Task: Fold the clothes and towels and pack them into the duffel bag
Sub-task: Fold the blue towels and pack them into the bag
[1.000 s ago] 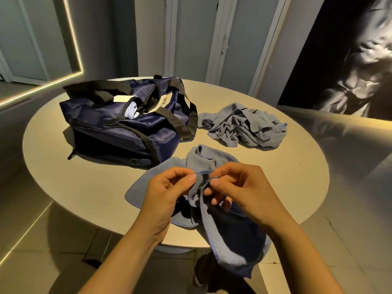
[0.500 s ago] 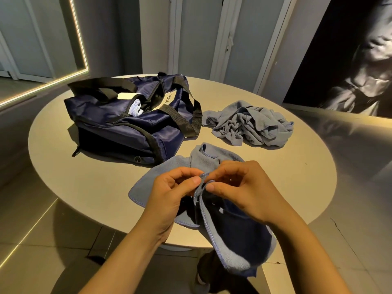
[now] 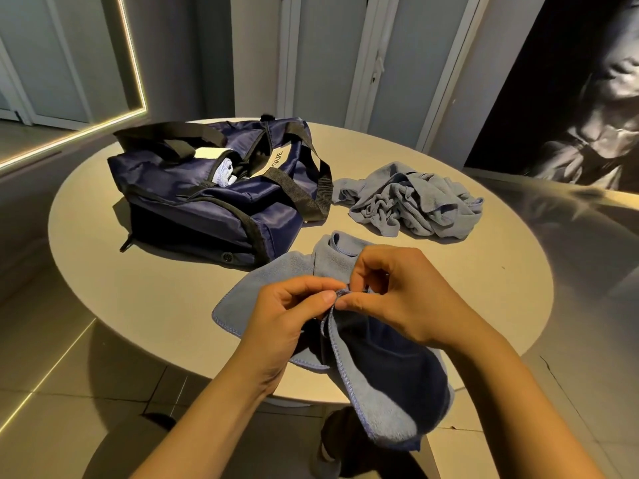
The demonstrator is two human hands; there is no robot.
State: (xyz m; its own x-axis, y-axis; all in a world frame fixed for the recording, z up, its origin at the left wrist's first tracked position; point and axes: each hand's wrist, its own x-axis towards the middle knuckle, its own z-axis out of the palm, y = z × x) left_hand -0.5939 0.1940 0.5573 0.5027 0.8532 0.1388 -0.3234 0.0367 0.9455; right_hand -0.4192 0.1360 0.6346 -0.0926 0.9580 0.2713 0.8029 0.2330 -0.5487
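At the lower centre of the frame the left hand point(image 3: 280, 316) and the right hand point(image 3: 404, 295) meet over the near edge of the round counter point(image 3: 138, 288); each grip is a tight pinch of thumb and forefinger on the stitched hem of a blue towel point(image 3: 262, 281), the two pinches touching one another at the same bunched bit of edge; the other fingers of both hands are curled in, those of the right hand raised above the cloth.

One part of the blue towel lies flat on the counter to the left of the hands, with a rolled fold just above the right hand; the other part hangs off the counter's near edge at the lower right, its darker inside face showing.

The navy duffel bag point(image 3: 193, 205) sits on the counter in the upper left, near the blue towel but not touching it; its top is open, its black straps point(image 3: 304, 188) flop over the right end, and a pale folded cloth point(image 3: 224, 174) shows inside beside a white label point(image 3: 276, 160).

To the right of the bag, just beside its strap, a second grey-blue towel point(image 3: 411, 202) lies crumpled in a heap on the counter, well apart from the hands.

A lit strip point(image 3: 135, 63) frames a panel at the upper left; tiled floor point(image 3: 52, 375) shows below the counter.
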